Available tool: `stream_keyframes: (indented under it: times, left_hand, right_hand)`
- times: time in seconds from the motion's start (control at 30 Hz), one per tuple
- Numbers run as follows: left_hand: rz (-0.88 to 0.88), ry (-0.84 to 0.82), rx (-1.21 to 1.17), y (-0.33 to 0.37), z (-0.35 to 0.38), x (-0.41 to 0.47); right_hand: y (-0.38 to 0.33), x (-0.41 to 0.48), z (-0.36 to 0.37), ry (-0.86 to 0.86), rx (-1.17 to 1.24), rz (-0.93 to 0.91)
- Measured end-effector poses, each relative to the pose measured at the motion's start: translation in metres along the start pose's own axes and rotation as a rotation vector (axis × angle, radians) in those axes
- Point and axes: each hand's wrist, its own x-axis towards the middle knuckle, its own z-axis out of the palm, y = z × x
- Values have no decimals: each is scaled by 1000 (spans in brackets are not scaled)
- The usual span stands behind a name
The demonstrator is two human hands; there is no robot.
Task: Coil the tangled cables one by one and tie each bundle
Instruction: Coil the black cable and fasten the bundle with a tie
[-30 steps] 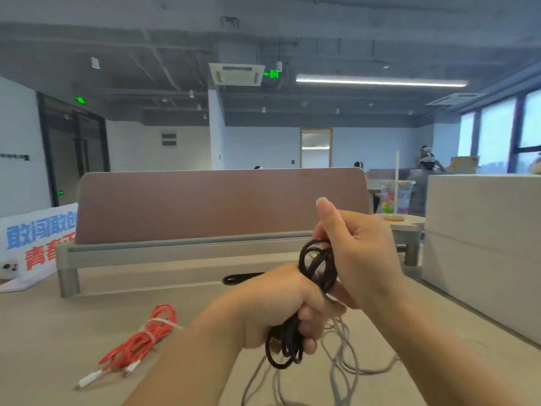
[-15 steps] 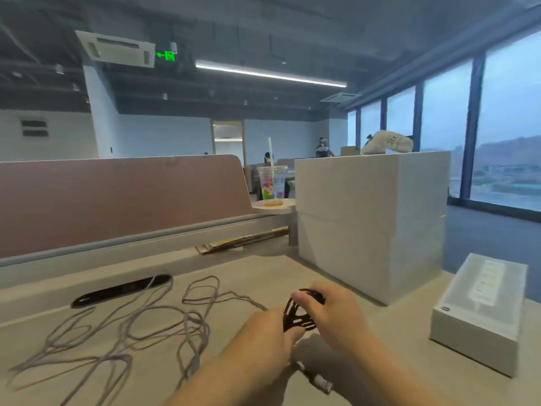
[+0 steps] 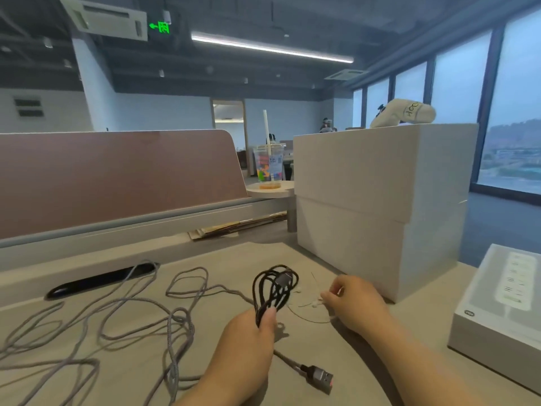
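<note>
Cables lie in two states. At 8 o'clock the grey cable sprawls in loose, crossing loops over the desk, with one strand reaching the dark slot at 9 o'clock. We judge it untouched: no coil, no tie.

Just below centre our left hand grips the black coil by its lower end, thumb pressed over the strands, so the loops stand up off the desk. The coiling of this one looks finished, but nothing binds it yet.

At 5 o'clock a grey plug lies flat, and its lead runs under the left hand. We cannot tell which cable it belongs to.

At 4 o'clock of the coil our right hand has its fingers curled and seems to pinch a thin white tie from a few lying on the desk. Tying looks like the step in hand, and the grey cable remains after that.

Containers: at 12 o'clock a printed cup with a straw stands on a round shelf, and we cannot make out its contents. At 2 o'clock two white boxes are stacked and closed. At 4 o'clock a flat box is also closed, with a power strip pictured on its lid.
</note>
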Motion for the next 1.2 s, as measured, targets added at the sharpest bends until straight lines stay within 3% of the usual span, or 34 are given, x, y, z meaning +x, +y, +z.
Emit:
stream_keyframes:
  times: [0.1, 0.2, 0.43, 0.57, 0.73, 0.83, 1.0, 1.07, 1.1, 1.2]
  left_hand:
    - [-175, 42, -370, -1, 0, 0]
    - [-217, 37, -530, 0, -2, -1]
    - [-241, -5, -722, 7, -5, -5]
    - [-237, 4, -743, 12, -5, -10]
    - [-237, 24, -743, 12, -6, -10]
    - [-209, 12, -747, 10, -6, -10]
    - [-185, -33, -753, 4, -4, -9]
    - [-176, -44, -752, 3, -3, -8]
    - [-174, -49, -749, 2, -3, -7]
    - [-176, -69, -745, 2, -3, -7]
  right_hand:
    - [-4, -2, -4, 9, 14, -13]
    - [-5, -4, -4, -50, -9, -81]
    - [-19, -6, -10, 2, 89, -49]
    - [-23, -17, -8, -134, -189, -53]
    - [-27, -16, -2, -123, -191, -12]
    - [-24, -12, -4, -8, -83, 40]
    - [-21, -8, -28, 354, 251, 21]
    - [-13, -5, -32, 457, 260, -14]
    - [-8, -3, -31, 435, 195, -17]
    - [9, 3, -16, 86, -82, -36]
